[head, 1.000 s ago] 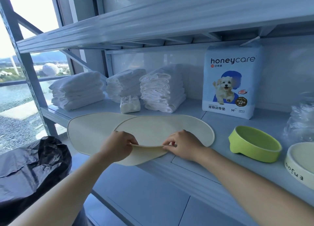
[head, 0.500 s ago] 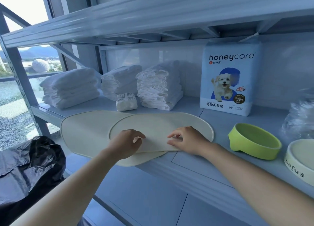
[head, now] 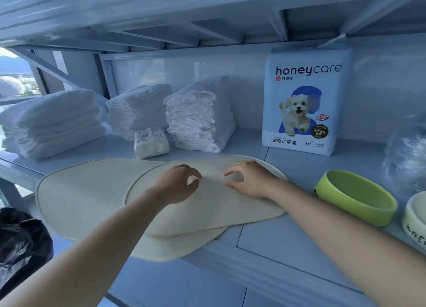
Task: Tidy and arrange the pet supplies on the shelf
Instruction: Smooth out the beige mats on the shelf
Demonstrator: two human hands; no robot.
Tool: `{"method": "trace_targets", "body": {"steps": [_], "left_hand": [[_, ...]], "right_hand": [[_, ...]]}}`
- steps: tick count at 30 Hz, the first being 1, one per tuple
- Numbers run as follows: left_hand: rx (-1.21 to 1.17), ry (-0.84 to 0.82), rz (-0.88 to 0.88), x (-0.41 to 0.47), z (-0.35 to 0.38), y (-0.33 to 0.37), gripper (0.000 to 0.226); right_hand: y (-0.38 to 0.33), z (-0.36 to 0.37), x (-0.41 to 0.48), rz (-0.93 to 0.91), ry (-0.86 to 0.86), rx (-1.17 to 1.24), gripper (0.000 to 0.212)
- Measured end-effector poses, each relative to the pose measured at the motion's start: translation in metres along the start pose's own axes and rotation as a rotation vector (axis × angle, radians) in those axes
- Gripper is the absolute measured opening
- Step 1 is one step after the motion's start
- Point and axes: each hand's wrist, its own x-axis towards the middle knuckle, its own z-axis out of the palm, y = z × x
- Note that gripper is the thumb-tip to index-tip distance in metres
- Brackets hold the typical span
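Note:
Two cream oval mats lie overlapped on the shelf (head: pixel 265 242). The upper mat (head: pixel 212 205) rests on the right part of the lower mat (head: pixel 80 198), whose front edge hangs past the shelf lip. My left hand (head: pixel 177 184) and my right hand (head: pixel 249 180) hover on the upper mat's middle, fingers curled and apart, holding nothing. Behind stand three stacks of folded white pads (head: pixel 53 122) (head: pixel 138 108) (head: pixel 198 117), a small wrapped pack (head: pixel 151 141) and a honeycare pad bag (head: pixel 304 99).
A green bowl (head: pixel 355 196) sits right of the mats, with a cream bowl (head: pixel 415 219) at the frame edge and crumpled clear plastic (head: pixel 405 154) behind them. A black bag (head: pixel 20 244) lies low at the left. The upper shelf (head: pixel 207 13) overhangs closely.
Both hands let go of the upper mat's front edge and moved back onto its middle. The upper mat now lies flat on the lower one. The camera moved closer.

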Motion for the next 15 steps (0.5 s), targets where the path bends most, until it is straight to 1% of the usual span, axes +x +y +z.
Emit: {"method": "trace_targets", "body": {"steps": [4,9,12,15], "left_hand": [[0.008,-0.022,0.024,0.029,0.002,-0.010,0.028],[-0.001,-0.043,0.045,0.058,0.007,-0.026,0.030],[0.009,-0.063,0.047,0.072,0.014,-0.033,0.035],[0.030,-0.115,0.010,0.080,0.022,-0.037,0.040]], "right_hand": [[0.007,-0.004,0.025,0.022,0.034,-0.043,0.037],[0.017,0.002,0.049,0.099,0.030,-0.052,0.040],[0.026,0.005,0.056,0.152,0.019,-0.066,0.045],[0.034,0.007,0.058,0.209,-0.001,-0.064,0.053]]}}
